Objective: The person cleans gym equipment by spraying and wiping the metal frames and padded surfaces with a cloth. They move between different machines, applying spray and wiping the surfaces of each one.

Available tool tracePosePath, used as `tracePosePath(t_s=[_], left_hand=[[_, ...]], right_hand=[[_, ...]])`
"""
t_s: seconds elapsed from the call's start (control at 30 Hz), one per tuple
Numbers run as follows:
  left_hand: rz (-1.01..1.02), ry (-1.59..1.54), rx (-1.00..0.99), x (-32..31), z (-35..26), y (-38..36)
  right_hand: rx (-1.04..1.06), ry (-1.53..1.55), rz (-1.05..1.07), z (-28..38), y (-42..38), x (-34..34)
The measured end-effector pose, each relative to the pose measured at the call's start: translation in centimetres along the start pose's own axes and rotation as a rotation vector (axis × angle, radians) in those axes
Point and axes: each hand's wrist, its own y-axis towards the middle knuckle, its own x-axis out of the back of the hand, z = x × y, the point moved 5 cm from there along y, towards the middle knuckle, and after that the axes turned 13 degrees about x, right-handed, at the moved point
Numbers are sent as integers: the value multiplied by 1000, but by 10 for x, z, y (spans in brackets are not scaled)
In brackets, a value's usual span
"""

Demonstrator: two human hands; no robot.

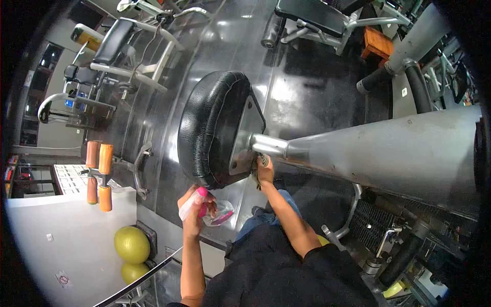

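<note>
In the head view, my left hand (190, 211) is closed around a spray bottle (221, 214) with a pink trigger head and a clear body. It is just below the lower end of a black padded cushion (204, 128), which has a stitched seam and a metal backing plate. My right hand (265, 173) is closed on a dark, patterned cloth (255, 176), pressed near the plate's lower edge, under the short metal post (269, 145). Part of the cloth is hidden behind my fingers.
A thick grey machine tube (388, 153) runs from the post to the right. Weight machines with a black bench (312, 15) stand farther off. Orange foam rollers (105, 158) and green exercise balls (132, 244) are at left. The black floor (302, 102) is shiny.
</note>
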Motion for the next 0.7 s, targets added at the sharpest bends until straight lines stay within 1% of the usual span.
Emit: tracePosePath(t_s=[0.03, 0.1, 0.13, 0.17, 0.2, 0.23, 0.27, 0.3, 0.33, 0.37, 0.43, 0.47, 0.5, 0.57, 0.6, 0.63, 0.7], left_hand=[[0, 0, -7, 0, -8, -1], [25, 77, -63, 1, -21, -5], [55, 90, -84, 6, -22, -7], [54, 85, -87, 9, -25, -6], [84, 102, -132, 9, -32, -7], [114, 119, -178, 7, -40, -9], [139, 84, -176, 3, -49, -9], [137, 82, -180, 1, -56, -9], [143, 150, -226, -2, -64, -10], [148, 220, -272, -5, -71, -10], [153, 194, -262, -8, -81, -6], [163, 168, -246, -10, -84, -4], [163, 167, -249, -14, -88, -3], [213, 202, -316, -22, -100, 1], [188, 386, -348, -25, -111, 0], [187, 386, -354, -27, -115, 1], [189, 511, -404, -33, -121, 2]], right_hand=[[6, 4, -1, 18, 1, 6], [-166, 10, 115, 64, -8, 21], [17, -77, -63, 78, -17, 20], [23, -80, -62, 80, -27, 23], [35, 95, 19, 137, -39, 43], [46, 270, 101, 176, -49, 53], [49, 269, 101, 185, -57, 55], [169, 287, 96, 196, -64, 57], [289, 306, 91, 205, -67, 57], [294, 308, 94, 205, -64, 56], [238, 180, 71, 191, -51, 56], [192, 196, 56, 175, -36, 49], [195, 195, 56, 180, -37, 51], [153, 198, 53, 188, -36, 53], [171, 210, 79, 192, -37, 54], [177, 212, 78, 205, -37, 58], [248, 444, 147, 240, -43, 64]])
